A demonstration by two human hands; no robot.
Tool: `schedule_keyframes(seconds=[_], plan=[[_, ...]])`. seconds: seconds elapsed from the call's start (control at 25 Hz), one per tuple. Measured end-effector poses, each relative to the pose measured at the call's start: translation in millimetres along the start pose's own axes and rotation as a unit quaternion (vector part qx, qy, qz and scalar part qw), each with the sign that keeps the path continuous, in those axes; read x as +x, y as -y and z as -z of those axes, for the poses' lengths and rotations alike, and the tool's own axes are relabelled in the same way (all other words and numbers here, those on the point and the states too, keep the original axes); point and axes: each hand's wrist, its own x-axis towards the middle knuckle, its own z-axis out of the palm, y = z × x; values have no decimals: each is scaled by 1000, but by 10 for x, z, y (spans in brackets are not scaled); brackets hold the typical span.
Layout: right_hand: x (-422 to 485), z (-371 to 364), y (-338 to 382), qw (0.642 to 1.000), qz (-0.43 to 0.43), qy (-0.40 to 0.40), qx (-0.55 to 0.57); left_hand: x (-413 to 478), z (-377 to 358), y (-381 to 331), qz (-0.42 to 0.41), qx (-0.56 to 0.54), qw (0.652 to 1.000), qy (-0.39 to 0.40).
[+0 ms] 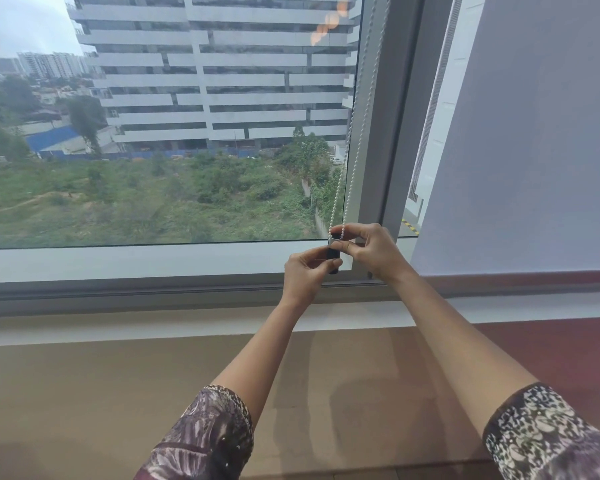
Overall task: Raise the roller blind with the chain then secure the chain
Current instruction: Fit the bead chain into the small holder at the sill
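A white beaded chain (pixel 355 126) hangs as a double strand down the right side of the left window, ending in a loop at a small black holder with a silver top (pixel 334 252) near the sill. My left hand (pixel 307 273) pinches the black holder from the left. My right hand (pixel 369 249) pinches the chain's bottom loop at the holder's top. The left window's blind is out of view above the frame, and the glass is uncovered.
A grey roller blind (pixel 520 140) covers the right window down to the sill. A grey window frame post (pixel 395 133) stands between the two panes. Below runs a white sill (pixel 118 261) and a wide tan ledge (pixel 118 393).
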Motion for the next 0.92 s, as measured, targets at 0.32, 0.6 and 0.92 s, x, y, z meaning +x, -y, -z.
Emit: schedule_keyframes(seconds=[0.32, 0.6, 0.92], plan=[[0, -8, -25, 1000, 6, -5, 15, -54, -41, -78, -6, 2, 999, -45], [-56, 27, -63, 1000, 8, -20, 6, -100, -153, -63, -14, 55, 997, -58], [-82, 125, -98, 999, -17, 7, 46, -129, -225, -85, 9, 64, 997, -50]])
